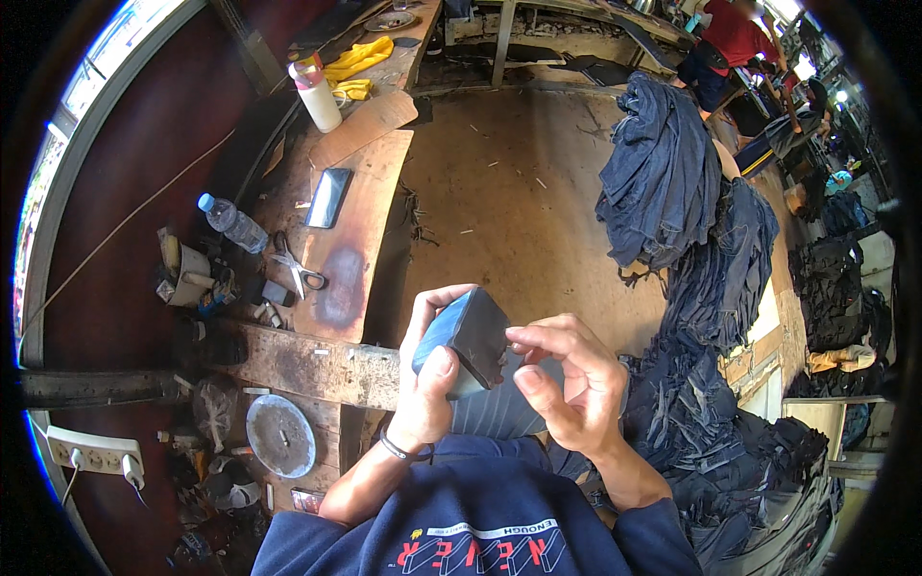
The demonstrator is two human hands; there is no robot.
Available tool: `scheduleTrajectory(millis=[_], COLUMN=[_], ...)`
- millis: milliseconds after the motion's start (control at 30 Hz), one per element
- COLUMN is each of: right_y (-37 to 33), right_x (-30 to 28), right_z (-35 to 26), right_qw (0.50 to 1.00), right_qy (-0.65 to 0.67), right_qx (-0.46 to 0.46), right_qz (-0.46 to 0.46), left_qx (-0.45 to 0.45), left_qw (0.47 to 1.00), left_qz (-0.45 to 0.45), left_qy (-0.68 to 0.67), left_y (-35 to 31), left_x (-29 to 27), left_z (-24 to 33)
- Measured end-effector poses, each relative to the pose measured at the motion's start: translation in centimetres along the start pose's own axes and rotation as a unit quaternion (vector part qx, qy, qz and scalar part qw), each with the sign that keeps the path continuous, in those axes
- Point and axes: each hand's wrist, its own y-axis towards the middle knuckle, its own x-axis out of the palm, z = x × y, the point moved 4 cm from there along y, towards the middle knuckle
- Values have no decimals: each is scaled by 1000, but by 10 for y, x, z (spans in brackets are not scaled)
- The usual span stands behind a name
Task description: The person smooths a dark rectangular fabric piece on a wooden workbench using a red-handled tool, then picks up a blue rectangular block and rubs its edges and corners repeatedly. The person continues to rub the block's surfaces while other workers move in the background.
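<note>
My left hand (pixel 423 398) is wrapped round a dark, wedge-like block (pixel 461 331) with a bluish side and a rough, dark grey face. What the block is made of or used for, I cannot make out. My right hand (pixel 578 389) is at the block's right edge, with the index fingertip at or very near it. The right thumb stands apart from the curled fingers, and nothing shows between them. Below the block lies grey striped cloth (pixel 495 415) over my lap.
A phone (pixel 328 197), scissors (pixel 300 272), a water bottle (pixel 233 224) and a white-and-pink bottle (pixel 315 98) are on the left bench. Dark denim (pixel 663 182) is heaped at right. A round metal lid (pixel 280 437) lies lower left. A person in red (pixel 735 38) is far right.
</note>
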Motion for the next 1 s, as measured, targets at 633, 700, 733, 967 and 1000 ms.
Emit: scheduleTrajectory(millis=[633, 700, 733, 967, 1000], right_y=[-8, -12, -13, -11, -10], right_x=[20, 22, 22, 20, 19], right_z=[5, 6, 6, 8, 8], right_qw=[998, 993, 990, 981, 982], right_qy=[-3, 45, 71, 131, 130], right_qx=[61, 102, 120, 140, 133], right_qz=[33, 34, 37, 8, -3], left_qx=[42, 45, 46, 38, 40], left_qw=[997, 997, 997, 997, 997], left_qz=[10, 13, 15, 10, 12], left_qy=[67, 66, 66, 65, 66], left_y=[-1, -2, -2, -2, -2], left_x=[-1, -1, 0, -1, -1], left_z=[-4, -5, -5, -3, -2])
